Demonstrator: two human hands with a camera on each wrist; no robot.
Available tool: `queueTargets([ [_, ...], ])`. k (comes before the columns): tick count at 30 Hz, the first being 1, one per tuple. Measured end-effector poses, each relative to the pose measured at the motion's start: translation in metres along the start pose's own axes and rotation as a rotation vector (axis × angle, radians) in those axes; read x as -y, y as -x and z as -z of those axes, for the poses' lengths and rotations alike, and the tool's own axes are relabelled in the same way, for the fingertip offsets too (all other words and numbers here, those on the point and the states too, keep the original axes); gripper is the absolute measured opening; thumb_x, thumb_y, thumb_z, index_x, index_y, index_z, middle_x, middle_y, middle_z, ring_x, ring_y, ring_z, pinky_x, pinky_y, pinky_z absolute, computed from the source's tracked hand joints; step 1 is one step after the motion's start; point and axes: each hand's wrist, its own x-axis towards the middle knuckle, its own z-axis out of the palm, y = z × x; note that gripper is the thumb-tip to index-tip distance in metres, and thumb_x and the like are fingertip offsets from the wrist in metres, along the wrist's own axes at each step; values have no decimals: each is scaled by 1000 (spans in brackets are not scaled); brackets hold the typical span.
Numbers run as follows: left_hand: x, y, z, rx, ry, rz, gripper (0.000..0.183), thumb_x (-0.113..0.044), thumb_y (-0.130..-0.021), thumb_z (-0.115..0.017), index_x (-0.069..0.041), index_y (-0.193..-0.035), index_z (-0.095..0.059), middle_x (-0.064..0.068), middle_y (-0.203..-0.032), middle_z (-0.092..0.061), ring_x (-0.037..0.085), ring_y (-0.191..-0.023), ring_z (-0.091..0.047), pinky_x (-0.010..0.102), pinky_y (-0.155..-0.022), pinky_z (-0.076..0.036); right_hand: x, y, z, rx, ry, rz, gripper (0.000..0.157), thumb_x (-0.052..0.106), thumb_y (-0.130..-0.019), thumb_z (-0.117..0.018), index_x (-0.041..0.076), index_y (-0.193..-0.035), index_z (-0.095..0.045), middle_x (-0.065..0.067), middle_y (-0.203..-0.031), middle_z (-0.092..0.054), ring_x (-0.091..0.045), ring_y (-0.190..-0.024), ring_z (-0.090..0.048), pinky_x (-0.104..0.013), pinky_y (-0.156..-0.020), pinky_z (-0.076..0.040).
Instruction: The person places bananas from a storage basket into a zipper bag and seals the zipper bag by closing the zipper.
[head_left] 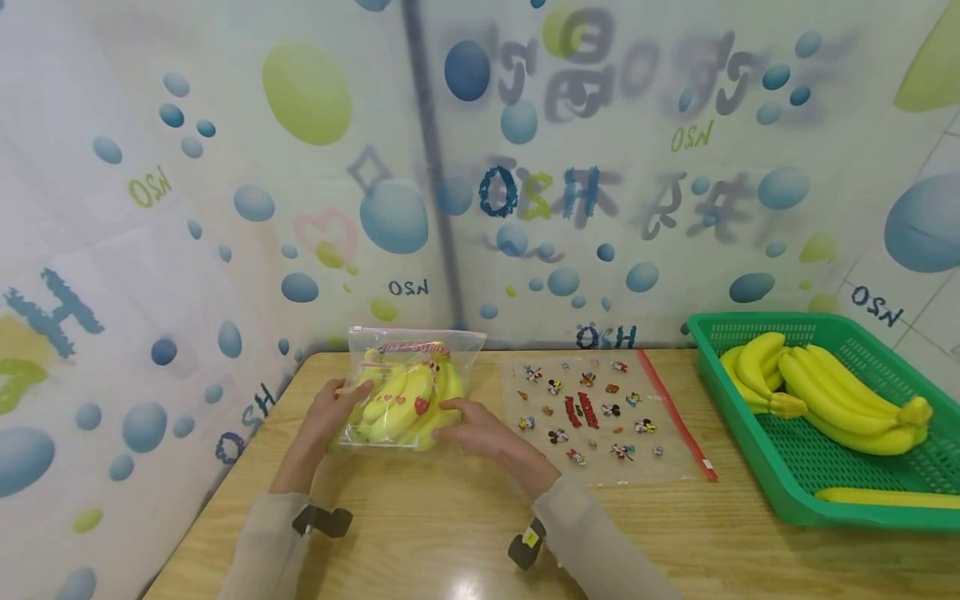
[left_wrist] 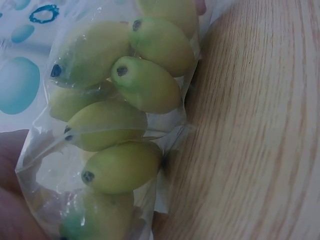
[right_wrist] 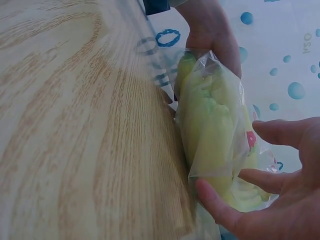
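Observation:
A clear zip bag [head_left: 467, 343] with hearts and a strawberry printed on it stands on the wooden table, filled with yellow bananas [head_left: 393, 408]. My left hand [head_left: 333, 412] grips the bag's left side, its thumb lying on the front. At the right side, my right hand [head_left: 480, 433] touches the bag with spread fingers [right_wrist: 272, 131]. The bananas' dark-ended tips [left_wrist: 145, 85] show through the plastic in the left wrist view. Most of the left hand's fingers are hidden behind the bag.
To the right lies a flat clear bag [head_left: 551, 450] with cartoon prints and a red zip slider. Beyond it a green basket [head_left: 757, 458] holds bunches of bananas [head_left: 847, 392] and a long yellow thing [head_left: 885, 497]. A patterned wall sheet [head_left: 525, 275] borders the table's back.

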Motion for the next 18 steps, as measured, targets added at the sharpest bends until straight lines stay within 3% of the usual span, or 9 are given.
queueTargets([
  [4,0,0,0,-3,11,1,104,-74,-85,-46,-4,-153,-10,24,-153,-25,41,-138,-31,58,-111,-27,0,0,1,-3,-1,0,59,30,-89,-65,7,-140,-46,-13,-144,-47,-29,-125,-50,-48,-103,-43],
  [9,-1,0,0,-23,12,4,101,-73,-86,-45,-5,-152,-13,23,-151,-29,38,-134,-35,57,-109,-31,0,0,3,-9,6,-20,56,31,-89,-65,10,-138,-48,-13,-138,-51,-25,-108,-59,-44,-92,-50],
  [15,-5,1,-1,-65,-15,-3,99,-73,-86,-45,-6,-152,-14,24,-151,-30,39,-133,-37,56,-108,-33,3,1,6,-54,20,-5,52,30,-89,-64,10,-135,-51,-14,-146,-44,-32,-133,-43,-52,-108,-36],
  [18,-8,2,-1,-104,-40,-15,98,-73,-86,-45,-7,-152,-15,25,-153,-27,42,-135,-35,57,-108,-33,5,2,8,-79,53,19,50,28,-89,-64,8,-134,-52,-16,-144,-46,-33,-135,-41,-54,-109,-34],
])
